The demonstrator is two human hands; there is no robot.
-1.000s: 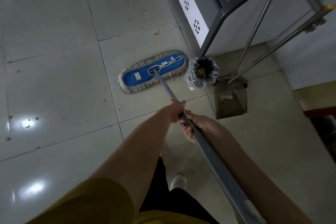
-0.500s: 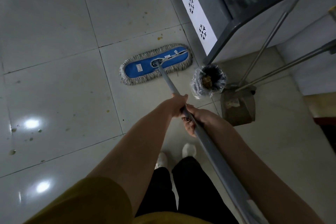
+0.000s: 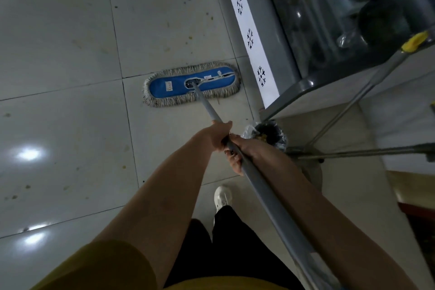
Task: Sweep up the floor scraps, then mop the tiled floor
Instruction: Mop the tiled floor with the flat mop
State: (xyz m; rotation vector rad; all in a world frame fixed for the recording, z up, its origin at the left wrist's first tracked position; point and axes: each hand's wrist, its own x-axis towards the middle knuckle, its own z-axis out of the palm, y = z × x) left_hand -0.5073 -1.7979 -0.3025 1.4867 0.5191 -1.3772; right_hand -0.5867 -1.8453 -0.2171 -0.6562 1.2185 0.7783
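Mop head (image 3: 191,83) pushed further out along the tiled floor (image 3: 70,42) than a second ago, now flat on the tile just beside the foot of the grey cabinet (image 3: 270,30)

Both hands are wrapped round the metal mop handle (image 3: 259,183), left hand (image 3: 217,135) in front and right hand (image 3: 244,150) touching it just behind. The pole looks stiff and fairly light, its smooth metal liable to slide in a loose palm, while the fringed pad is soft and will probably drag a little on the glossy tile. Setting the hands further apart would likely give better leverage. The lined bin (image 3: 268,135) stands close to the right hand, so a wide sideways stroke could tip it
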